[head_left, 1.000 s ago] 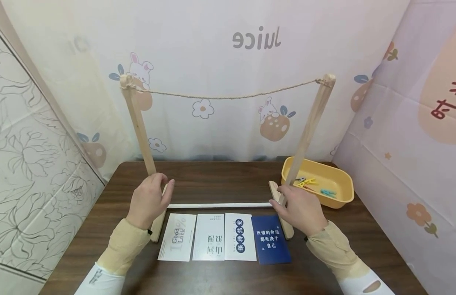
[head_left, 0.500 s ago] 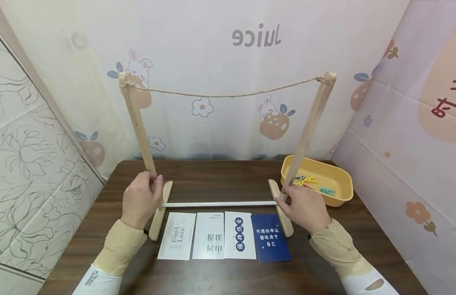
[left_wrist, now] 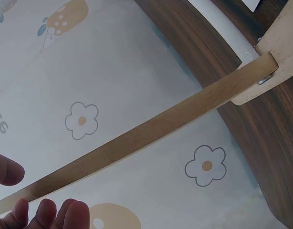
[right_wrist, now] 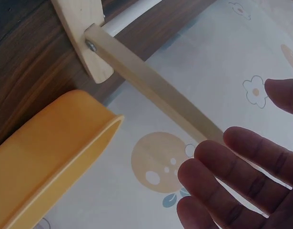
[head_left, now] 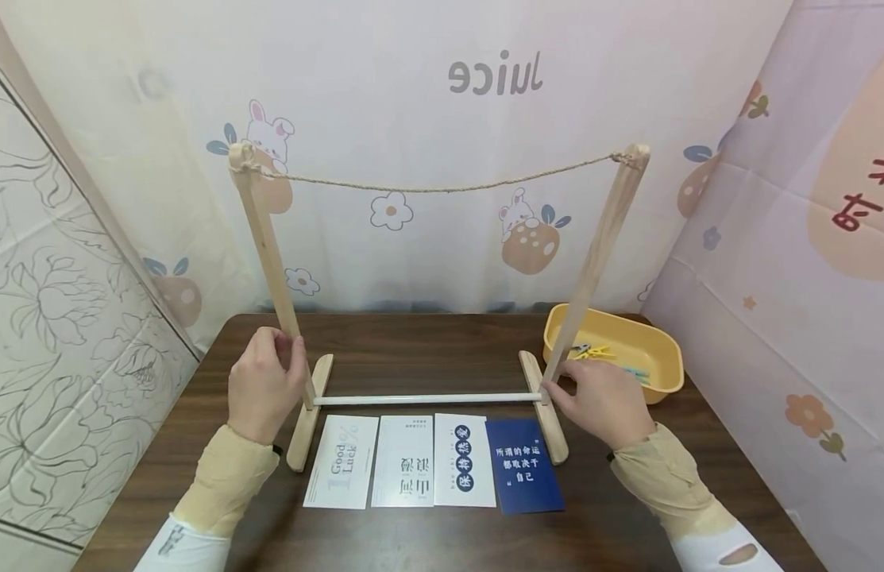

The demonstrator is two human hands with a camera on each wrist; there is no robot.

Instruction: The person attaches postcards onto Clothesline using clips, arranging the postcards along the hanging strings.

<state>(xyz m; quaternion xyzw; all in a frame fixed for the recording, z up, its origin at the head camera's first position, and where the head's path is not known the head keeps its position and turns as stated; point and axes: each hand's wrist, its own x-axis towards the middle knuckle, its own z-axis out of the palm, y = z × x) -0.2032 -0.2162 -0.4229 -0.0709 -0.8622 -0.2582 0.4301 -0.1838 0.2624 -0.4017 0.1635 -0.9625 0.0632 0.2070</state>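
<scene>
Four cards (head_left: 433,460), one reading "Good Luck", before a wooden rack (head_left: 276,262); left hand (head_left: 261,388) gripping its post, right hand (head_left: 604,403) open beside it.

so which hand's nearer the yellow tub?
Right. The right hand is at the right post's base, just beside the yellow tub; the left hand is across the rack at the left post.

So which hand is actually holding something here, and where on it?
The left hand holds the rack's left post near its lower end. The right hand is open beside the right post, gripping nothing.
</scene>
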